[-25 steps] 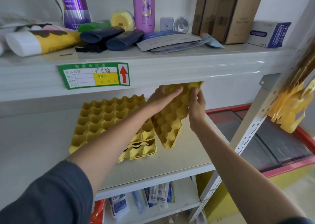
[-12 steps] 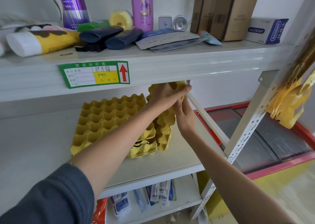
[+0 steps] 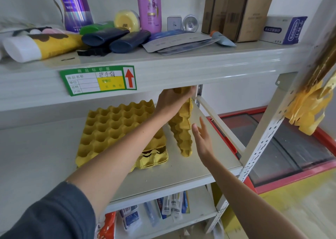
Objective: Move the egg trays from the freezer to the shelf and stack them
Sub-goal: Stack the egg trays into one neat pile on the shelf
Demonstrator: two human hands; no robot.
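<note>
A stack of yellow egg trays point(image 3: 112, 127) lies flat on the middle shelf board point(image 3: 181, 173). Right of it one yellow egg tray point(image 3: 182, 136) stands almost on edge, its lower corner on the board. My left hand point(image 3: 172, 100) grips this tray's top edge just under the upper shelf. My right hand point(image 3: 201, 138) hovers beside the tray's right face with fingers straight, not holding it. The chest freezer point(image 3: 283, 158) with its red-rimmed glass lid is low to the right, past the shelf post.
The upper shelf point(image 3: 181, 64) carries bottles, tubes, cardboard boxes and a green price label point(image 3: 98, 80). A white perforated post point(image 3: 261, 146) bounds the right end. Yellow plastic bags point(image 3: 309, 107) hang at the right. Small packets lie on the bottom shelf point(image 3: 163, 209).
The tray has been turned from a slant to nearly on edge. My right hand has let go of it and drawn back down to the right. My left hand still holds its top.
</note>
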